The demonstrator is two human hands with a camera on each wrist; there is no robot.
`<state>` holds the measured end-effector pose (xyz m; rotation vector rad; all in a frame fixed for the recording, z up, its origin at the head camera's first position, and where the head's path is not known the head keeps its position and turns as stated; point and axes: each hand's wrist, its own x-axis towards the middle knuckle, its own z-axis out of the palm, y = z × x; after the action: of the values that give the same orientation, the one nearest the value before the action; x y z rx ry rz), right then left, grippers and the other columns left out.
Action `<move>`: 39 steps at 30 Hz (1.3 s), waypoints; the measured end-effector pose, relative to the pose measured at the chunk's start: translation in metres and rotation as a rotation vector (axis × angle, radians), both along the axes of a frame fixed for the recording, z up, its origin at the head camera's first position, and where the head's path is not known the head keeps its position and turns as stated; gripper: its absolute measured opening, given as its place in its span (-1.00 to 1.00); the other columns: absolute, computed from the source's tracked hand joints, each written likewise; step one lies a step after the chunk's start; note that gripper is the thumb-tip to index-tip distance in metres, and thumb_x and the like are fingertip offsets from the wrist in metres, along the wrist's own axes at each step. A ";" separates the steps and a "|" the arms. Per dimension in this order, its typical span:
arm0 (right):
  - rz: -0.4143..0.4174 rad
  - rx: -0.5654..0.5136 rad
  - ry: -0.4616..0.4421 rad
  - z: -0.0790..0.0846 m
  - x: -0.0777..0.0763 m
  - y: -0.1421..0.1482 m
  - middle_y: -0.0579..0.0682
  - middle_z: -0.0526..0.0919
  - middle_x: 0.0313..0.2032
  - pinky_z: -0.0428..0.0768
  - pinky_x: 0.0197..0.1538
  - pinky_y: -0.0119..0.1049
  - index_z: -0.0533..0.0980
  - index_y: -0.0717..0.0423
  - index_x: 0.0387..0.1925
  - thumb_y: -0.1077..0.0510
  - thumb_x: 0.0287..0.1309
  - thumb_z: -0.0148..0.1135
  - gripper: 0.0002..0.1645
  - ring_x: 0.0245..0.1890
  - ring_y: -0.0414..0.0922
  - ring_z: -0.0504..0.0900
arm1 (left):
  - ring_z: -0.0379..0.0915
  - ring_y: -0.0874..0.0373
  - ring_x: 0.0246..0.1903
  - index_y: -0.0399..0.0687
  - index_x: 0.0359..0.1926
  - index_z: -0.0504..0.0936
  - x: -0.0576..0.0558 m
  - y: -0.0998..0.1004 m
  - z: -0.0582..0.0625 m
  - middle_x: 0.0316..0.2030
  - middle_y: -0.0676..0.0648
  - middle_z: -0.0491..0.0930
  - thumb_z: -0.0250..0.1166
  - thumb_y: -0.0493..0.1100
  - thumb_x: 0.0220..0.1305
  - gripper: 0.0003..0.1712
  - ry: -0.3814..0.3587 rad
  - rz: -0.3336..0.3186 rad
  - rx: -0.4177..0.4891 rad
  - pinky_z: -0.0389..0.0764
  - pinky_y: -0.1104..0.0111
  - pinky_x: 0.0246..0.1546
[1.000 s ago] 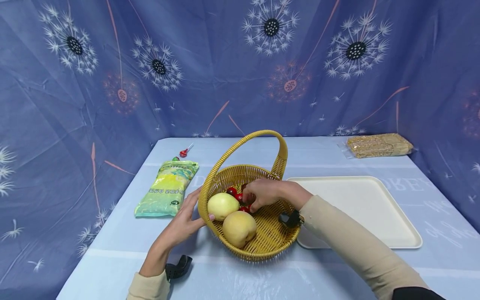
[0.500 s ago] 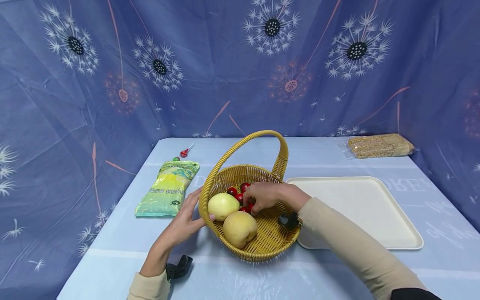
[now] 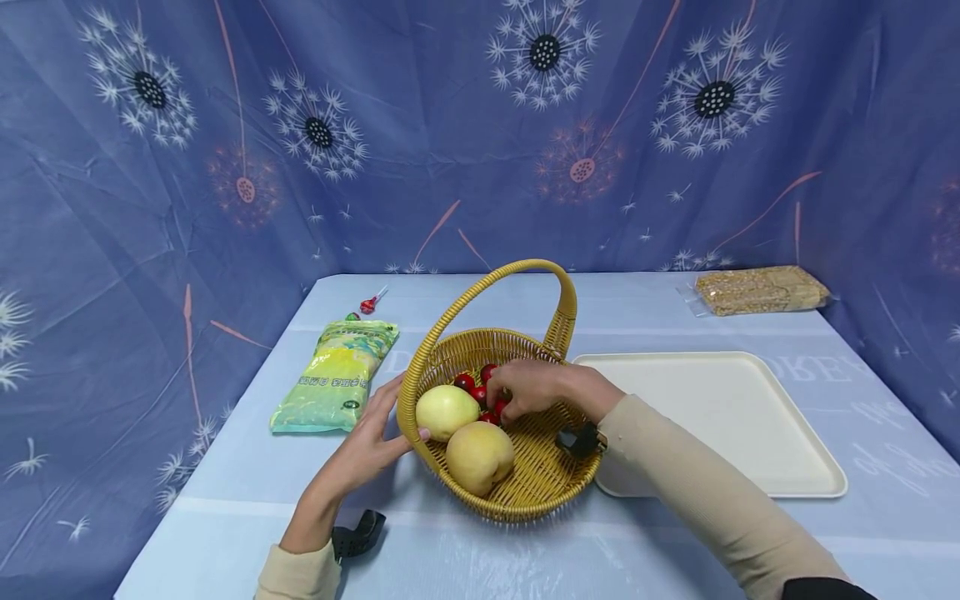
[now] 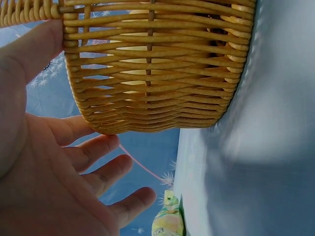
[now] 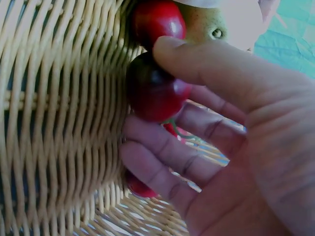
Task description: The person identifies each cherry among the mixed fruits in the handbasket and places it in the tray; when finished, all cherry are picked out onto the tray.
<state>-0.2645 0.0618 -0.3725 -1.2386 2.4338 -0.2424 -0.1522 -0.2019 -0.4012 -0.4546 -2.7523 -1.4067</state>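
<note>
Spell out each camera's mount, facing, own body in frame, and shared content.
Head: on the head, facing forward and down at the basket, tray and bag; left hand, right hand and sleeves show.
Left wrist: on that wrist, facing the basket's outer side, picture sideways; left hand shows palm-side.
Right wrist: on that wrist, facing the basket's inner wall and a cherry; right hand shows, thumb on the cherry.
Shared: head and left wrist both catch the bag; all three catch the basket.

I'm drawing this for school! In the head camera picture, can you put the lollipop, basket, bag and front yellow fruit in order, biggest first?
As they look there, largest to smallest:
1. Basket, even without its handle
2. Bag
3. Front yellow fruit
4. Lollipop, stick included
</note>
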 end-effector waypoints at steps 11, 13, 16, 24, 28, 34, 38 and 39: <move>-0.044 -0.157 -0.032 0.032 0.003 0.017 -0.18 0.55 -0.13 0.51 -0.10 -0.31 0.58 -0.02 -0.03 0.06 0.14 0.26 -0.67 -0.18 -0.19 0.50 | -0.19 -0.10 0.46 0.30 0.41 0.12 0.002 0.002 0.002 0.45 -0.05 0.02 0.36 0.06 0.12 -0.11 -0.012 0.009 0.007 -0.04 -0.34 0.30; -0.053 -0.189 -0.014 0.038 0.005 0.022 -0.16 0.55 -0.14 0.49 -0.16 -0.33 0.58 -0.05 -0.03 0.05 0.14 0.26 -0.67 -0.24 -0.20 0.48 | -0.19 -0.10 0.46 0.28 0.42 0.11 0.002 0.002 0.002 0.45 -0.05 0.02 0.36 0.06 0.12 -0.10 -0.016 0.011 0.008 -0.04 -0.34 0.30; -0.063 -0.245 0.012 0.046 0.009 0.030 -0.16 0.56 -0.17 0.49 -0.23 -0.37 0.58 -0.10 -0.03 0.05 0.13 0.24 -0.68 -0.32 -0.23 0.47 | -0.20 -0.10 0.46 0.26 0.43 0.08 0.002 0.001 0.002 0.46 -0.05 0.00 0.36 0.07 0.12 -0.08 -0.031 0.014 0.012 -0.04 -0.34 0.31; -0.094 -0.414 0.044 0.065 0.020 0.065 -0.16 0.55 -0.26 0.59 -0.19 -0.32 0.59 -0.09 -0.04 0.09 0.14 0.28 -0.69 -0.36 -0.27 0.50 | -0.14 -0.14 0.45 0.30 0.43 0.07 0.001 0.000 0.001 0.46 -0.05 -0.04 0.33 0.05 0.16 -0.11 -0.041 -0.014 0.045 0.04 -0.29 0.32; -0.136 -0.483 0.060 0.070 0.027 0.089 -0.19 0.57 -0.18 0.63 -0.09 -0.29 0.57 -0.12 -0.03 0.06 0.12 0.31 -0.66 -0.24 -0.30 0.58 | -0.08 -0.15 0.43 0.29 0.43 0.08 0.000 0.000 0.000 0.46 -0.07 -0.05 0.32 0.01 0.18 -0.14 -0.031 -0.040 0.072 0.17 -0.20 0.32; -0.259 -0.543 0.147 0.065 0.036 0.131 -0.23 0.59 -0.19 0.61 -0.21 -0.40 0.55 -0.16 -0.01 0.07 0.12 0.32 -0.65 -0.24 -0.34 0.56 | -0.19 -0.11 0.46 0.22 0.43 0.09 0.001 0.002 0.000 0.47 -0.09 -0.08 0.33 -0.01 0.17 -0.12 -0.048 -0.045 0.099 0.20 -0.20 0.30; -0.335 -0.551 0.195 0.051 0.040 0.152 -0.21 0.60 -0.21 0.58 -0.25 -0.40 0.55 -0.13 -0.03 0.08 0.11 0.32 -0.66 -0.27 -0.36 0.56 | -0.17 -0.12 0.46 0.07 0.40 0.16 0.001 0.003 0.000 0.46 -0.08 -0.06 0.33 -0.03 0.18 -0.18 -0.023 -0.067 0.108 0.26 -0.17 0.29; -0.346 -0.560 0.202 0.046 0.041 0.155 -0.21 0.60 -0.22 0.58 -0.24 -0.41 0.55 -0.12 -0.03 0.09 0.11 0.32 -0.66 -0.26 -0.36 0.57 | -0.16 -0.12 0.45 0.06 0.39 0.18 0.001 0.003 0.001 0.46 -0.08 -0.05 0.33 -0.04 0.18 -0.20 -0.016 -0.071 0.108 0.28 -0.15 0.28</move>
<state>-0.2236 0.2173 -0.3265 -1.0676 2.8609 -0.9967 -0.1513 -0.1992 -0.4006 -0.5444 -2.6807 -1.5721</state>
